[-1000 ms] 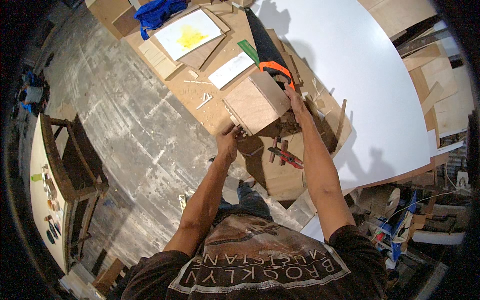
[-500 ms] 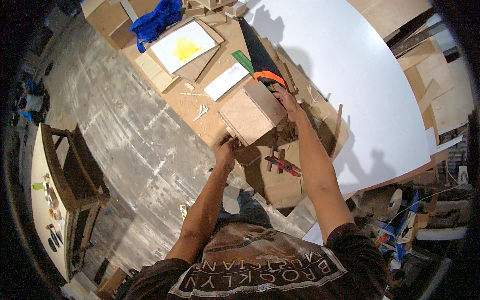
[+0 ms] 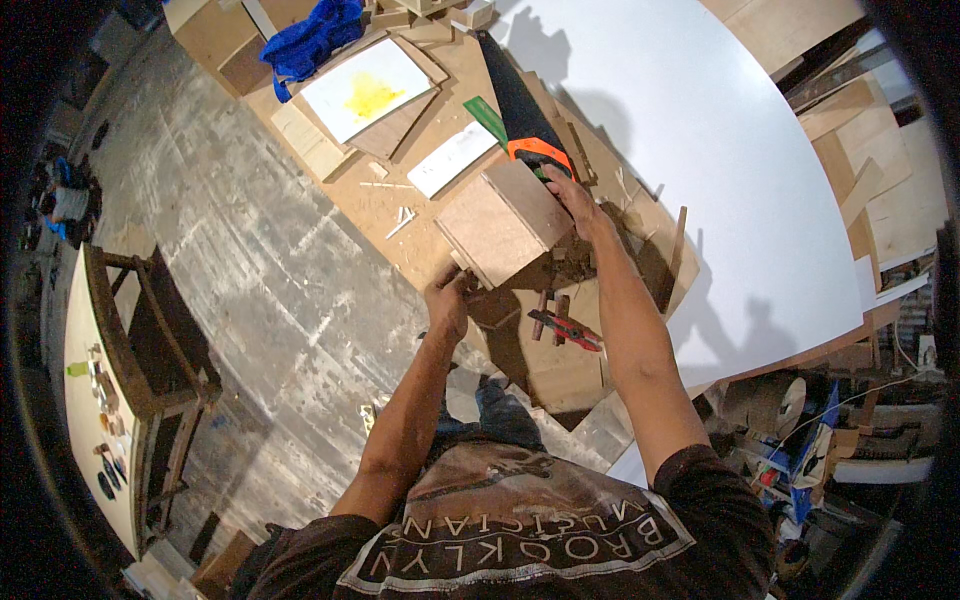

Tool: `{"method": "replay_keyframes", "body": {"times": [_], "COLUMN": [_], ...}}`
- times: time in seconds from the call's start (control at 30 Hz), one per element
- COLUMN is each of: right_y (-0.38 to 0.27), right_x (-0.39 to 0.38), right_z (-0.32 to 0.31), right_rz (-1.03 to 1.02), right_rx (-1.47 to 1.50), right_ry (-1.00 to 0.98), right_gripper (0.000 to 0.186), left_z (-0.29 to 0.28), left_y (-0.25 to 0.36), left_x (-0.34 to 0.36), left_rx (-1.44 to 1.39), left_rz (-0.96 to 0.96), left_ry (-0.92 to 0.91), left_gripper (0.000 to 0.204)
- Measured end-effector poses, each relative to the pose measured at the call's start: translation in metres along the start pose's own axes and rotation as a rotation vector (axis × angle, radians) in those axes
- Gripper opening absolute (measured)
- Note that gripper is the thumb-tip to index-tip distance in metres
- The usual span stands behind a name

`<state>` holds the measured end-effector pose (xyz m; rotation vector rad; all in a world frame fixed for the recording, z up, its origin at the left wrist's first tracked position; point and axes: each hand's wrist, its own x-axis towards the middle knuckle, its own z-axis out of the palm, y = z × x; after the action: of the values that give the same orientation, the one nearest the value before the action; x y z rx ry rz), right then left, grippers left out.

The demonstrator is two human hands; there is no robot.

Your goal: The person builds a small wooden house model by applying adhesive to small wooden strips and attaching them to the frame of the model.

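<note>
A small box of pale plywood (image 3: 490, 230) is held tilted over the workbench, between my two hands. My left hand (image 3: 449, 300) is closed on its near left corner, where a thin strip of wood sticks out. My right hand (image 3: 575, 203) grips the box's right end, its fingertips over the far edge. Just beyond those fingers lies a handsaw (image 3: 522, 115) with a black blade and an orange-and-black handle. Below the box, a red and black hand tool (image 3: 566, 330) rests across brown wooden pieces, partly in shadow. The box's underside is hidden.
A white strip (image 3: 452, 160), a green piece (image 3: 486, 121) and a yellow-stained white board (image 3: 368, 90) lie beyond the box. A blue cloth (image 3: 312, 42) is at the far left. To the right spreads a large white sheet (image 3: 720, 180). A low table (image 3: 105, 400) stands left.
The box has tipped very slightly, its upper edge shifting a little to the left. Both hands keep their hold in nearly the same places.
</note>
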<state>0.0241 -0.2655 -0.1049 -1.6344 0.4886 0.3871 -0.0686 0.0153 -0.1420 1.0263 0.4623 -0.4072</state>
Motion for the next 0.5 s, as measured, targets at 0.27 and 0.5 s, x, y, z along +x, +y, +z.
{"method": "replay_keyframes", "body": {"times": [0.27, 0.5], "right_y": [0.041, 0.022], "right_x": [0.027, 0.011], "right_z": [-0.016, -0.011], "right_rz": [-0.155, 0.065], "right_rx": [-0.093, 0.04], "right_ry": [-0.029, 0.029], "right_gripper": [0.081, 0.08], "left_z": [-0.002, -0.001], "left_y": [-0.006, -0.013], "left_x": [0.003, 0.003], "left_rx": [-0.002, 0.023], "left_rz": [0.048, 0.079], "left_ry": [0.052, 0.019], "left_gripper": [0.026, 0.034]}}
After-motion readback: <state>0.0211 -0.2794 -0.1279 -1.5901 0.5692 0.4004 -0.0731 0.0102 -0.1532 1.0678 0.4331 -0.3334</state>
